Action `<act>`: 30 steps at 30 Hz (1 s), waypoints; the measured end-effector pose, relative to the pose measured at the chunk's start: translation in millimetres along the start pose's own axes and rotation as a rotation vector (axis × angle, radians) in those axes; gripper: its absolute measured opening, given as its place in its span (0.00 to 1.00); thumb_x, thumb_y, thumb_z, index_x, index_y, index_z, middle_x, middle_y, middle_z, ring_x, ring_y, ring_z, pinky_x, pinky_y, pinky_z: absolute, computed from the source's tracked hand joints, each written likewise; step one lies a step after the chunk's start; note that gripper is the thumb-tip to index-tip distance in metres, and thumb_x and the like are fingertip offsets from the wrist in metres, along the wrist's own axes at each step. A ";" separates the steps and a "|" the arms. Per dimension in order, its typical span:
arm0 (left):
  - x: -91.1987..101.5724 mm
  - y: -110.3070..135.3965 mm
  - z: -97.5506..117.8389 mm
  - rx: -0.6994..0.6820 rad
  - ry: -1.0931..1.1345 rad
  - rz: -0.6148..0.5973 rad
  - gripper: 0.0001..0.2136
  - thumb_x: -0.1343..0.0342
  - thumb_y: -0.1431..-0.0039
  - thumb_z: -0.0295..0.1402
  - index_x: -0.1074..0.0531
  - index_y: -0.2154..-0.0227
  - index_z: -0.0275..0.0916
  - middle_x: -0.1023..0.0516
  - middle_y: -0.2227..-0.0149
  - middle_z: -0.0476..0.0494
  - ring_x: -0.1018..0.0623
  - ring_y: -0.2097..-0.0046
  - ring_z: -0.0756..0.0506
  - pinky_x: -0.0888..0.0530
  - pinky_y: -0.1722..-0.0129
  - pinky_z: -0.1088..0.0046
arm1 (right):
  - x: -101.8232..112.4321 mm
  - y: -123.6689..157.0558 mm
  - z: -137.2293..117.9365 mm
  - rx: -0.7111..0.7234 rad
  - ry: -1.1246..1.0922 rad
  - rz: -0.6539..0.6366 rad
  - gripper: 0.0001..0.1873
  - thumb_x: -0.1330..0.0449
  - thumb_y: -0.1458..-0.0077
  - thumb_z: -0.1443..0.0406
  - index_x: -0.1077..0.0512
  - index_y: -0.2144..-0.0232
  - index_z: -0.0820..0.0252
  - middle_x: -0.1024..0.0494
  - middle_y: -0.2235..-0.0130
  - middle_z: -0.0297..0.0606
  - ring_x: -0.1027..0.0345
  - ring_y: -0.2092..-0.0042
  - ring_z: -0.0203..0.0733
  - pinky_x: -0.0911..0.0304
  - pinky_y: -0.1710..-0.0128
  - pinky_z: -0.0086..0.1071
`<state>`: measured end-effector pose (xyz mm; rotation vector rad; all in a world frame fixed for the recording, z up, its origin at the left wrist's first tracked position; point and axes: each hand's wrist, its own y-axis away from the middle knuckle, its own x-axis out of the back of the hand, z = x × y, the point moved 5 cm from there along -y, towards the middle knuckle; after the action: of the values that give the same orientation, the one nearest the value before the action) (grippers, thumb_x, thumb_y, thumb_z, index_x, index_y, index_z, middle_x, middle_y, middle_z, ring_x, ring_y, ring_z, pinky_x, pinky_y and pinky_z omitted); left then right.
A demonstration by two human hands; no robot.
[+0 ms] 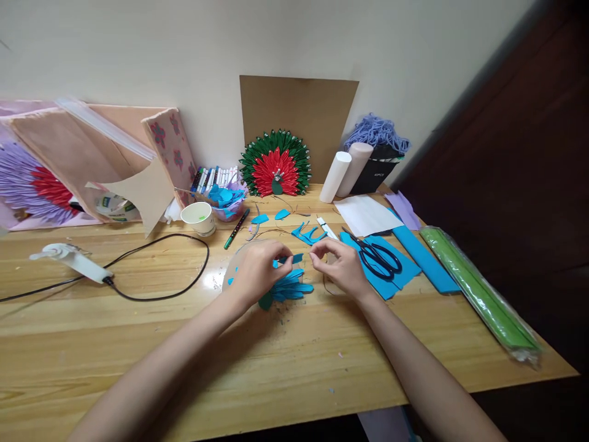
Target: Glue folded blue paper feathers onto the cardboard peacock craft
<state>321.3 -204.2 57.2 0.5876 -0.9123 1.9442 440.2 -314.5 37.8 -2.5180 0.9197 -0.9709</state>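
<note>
My left hand pinches a small blue crepe paper piece between thumb and fingers, its free end pointing right. Just right of it is my right hand, thumb and fingertips drawn together; anything in them is too small to make out. Below my left hand lies a fan of blue paper petals with a dark green paper shape at its lower left. They sit on a round base that my left hand partly covers.
Black scissors lie on blue paper sheets at right, near a green wrapped roll. A corded glue gun lies left, behind it a paper cup. A red-green paper peacock stands at the back.
</note>
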 end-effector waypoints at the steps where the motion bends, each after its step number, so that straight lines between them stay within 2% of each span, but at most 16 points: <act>1: 0.4 0.0 -0.7 0.012 0.018 0.002 0.04 0.46 0.47 0.27 0.27 0.73 0.35 0.24 0.72 0.46 0.27 0.70 0.50 0.30 0.67 0.74 | 0.6 0.1 -0.3 -0.001 -0.007 0.003 0.01 0.41 0.51 0.69 0.29 0.72 0.59 0.26 0.71 0.35 0.33 0.69 0.38 0.36 0.66 0.32; 4: -1.5 0.6 1.0 0.020 0.055 -0.049 0.04 0.46 0.47 0.27 0.27 0.72 0.35 0.24 0.72 0.46 0.27 0.70 0.50 0.30 0.68 0.75 | -3.6 1.9 -7.5 0.066 -0.038 -0.041 0.07 0.40 0.51 0.68 0.28 0.66 0.59 0.25 0.66 0.37 0.32 0.65 0.39 0.35 0.64 0.33; 7: -3.2 1.4 4.6 0.023 0.052 -0.089 0.04 0.46 0.48 0.27 0.27 0.73 0.34 0.23 0.72 0.45 0.26 0.70 0.50 0.30 0.69 0.75 | -8.4 4.5 -16.2 0.150 -0.020 -0.063 0.04 0.41 0.48 0.68 0.28 0.68 0.58 0.24 0.69 0.36 0.32 0.66 0.39 0.36 0.64 0.34; 10: -3.1 1.9 5.0 0.025 0.053 -0.083 0.04 0.46 0.48 0.27 0.27 0.73 0.34 0.23 0.72 0.45 0.26 0.70 0.50 0.30 0.68 0.75 | -8.5 5.2 -18.5 0.172 0.008 -0.058 0.03 0.42 0.47 0.69 0.28 0.70 0.59 0.24 0.70 0.37 0.32 0.67 0.39 0.36 0.65 0.34; 16: -4.0 2.6 1.4 0.024 0.084 -0.071 0.04 0.46 0.48 0.28 0.28 0.73 0.34 0.24 0.72 0.45 0.27 0.70 0.50 0.31 0.69 0.75 | -6.6 4.0 -19.4 0.178 0.005 -0.098 0.02 0.41 0.47 0.67 0.28 0.69 0.58 0.24 0.70 0.37 0.32 0.67 0.39 0.36 0.65 0.33; 25: 0.3 0.4 -3.7 0.017 0.063 -0.075 0.04 0.46 0.49 0.29 0.28 0.73 0.36 0.24 0.72 0.46 0.26 0.70 0.50 0.30 0.68 0.75 | -7.2 3.2 -13.4 0.111 0.014 -0.108 0.03 0.43 0.46 0.66 0.31 0.72 0.59 0.27 0.70 0.36 0.33 0.66 0.39 0.37 0.64 0.32; 28: 5.5 -0.8 -7.2 0.008 0.073 -0.072 0.04 0.46 0.49 0.30 0.28 0.72 0.36 0.24 0.72 0.47 0.26 0.70 0.50 0.29 0.68 0.76 | -5.8 2.3 -11.1 0.092 0.021 -0.104 0.03 0.43 0.46 0.66 0.31 0.72 0.58 0.27 0.70 0.36 0.33 0.66 0.39 0.37 0.64 0.33; 30: 12.2 -2.6 -10.5 0.012 0.113 -0.021 0.04 0.46 0.49 0.29 0.28 0.72 0.36 0.24 0.73 0.47 0.26 0.71 0.51 0.29 0.68 0.76 | -3.3 1.4 -9.3 0.068 0.019 -0.083 0.03 0.43 0.46 0.66 0.31 0.72 0.58 0.27 0.69 0.36 0.33 0.66 0.39 0.37 0.64 0.33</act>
<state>317.0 -188.8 60.2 0.4870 -0.8212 1.9441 431.3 -313.7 42.3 -2.5109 0.7795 -1.0349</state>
